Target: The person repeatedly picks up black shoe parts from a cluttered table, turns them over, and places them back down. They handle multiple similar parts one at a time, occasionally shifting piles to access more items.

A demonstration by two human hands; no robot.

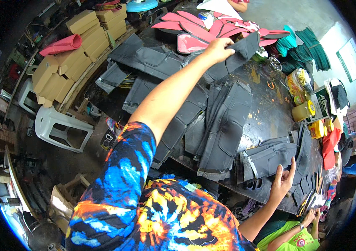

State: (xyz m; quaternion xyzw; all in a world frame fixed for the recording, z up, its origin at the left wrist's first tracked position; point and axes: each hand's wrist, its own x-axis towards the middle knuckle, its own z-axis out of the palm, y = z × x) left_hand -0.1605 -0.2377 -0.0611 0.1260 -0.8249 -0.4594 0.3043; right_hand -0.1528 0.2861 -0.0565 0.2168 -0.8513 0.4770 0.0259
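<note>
My left hand [219, 52], stretched far across the dark table, is closed on the edge of a black padded panel [245, 51]. Part of that panel is lifted, while its lower part rests on the worktop. Similar black panels with stitched, rounded shapes lie in overlapping stacks [224, 129] in front of me and on the left. Over the near right side, my right hand [283, 183] is empty, its fingers apart. Beside its fingertips sits a smaller pile of black panels [268, 159] with pale edges.
Red and black cut pieces [194, 29] cover the table's far end. Teal cord coils [307, 50], jars [303, 111] and a red cloth [331, 146] line the right side. Cardboard boxes [81, 42] and a white plastic stool [62, 127] stand left. A person in green [289, 238] works at lower right.
</note>
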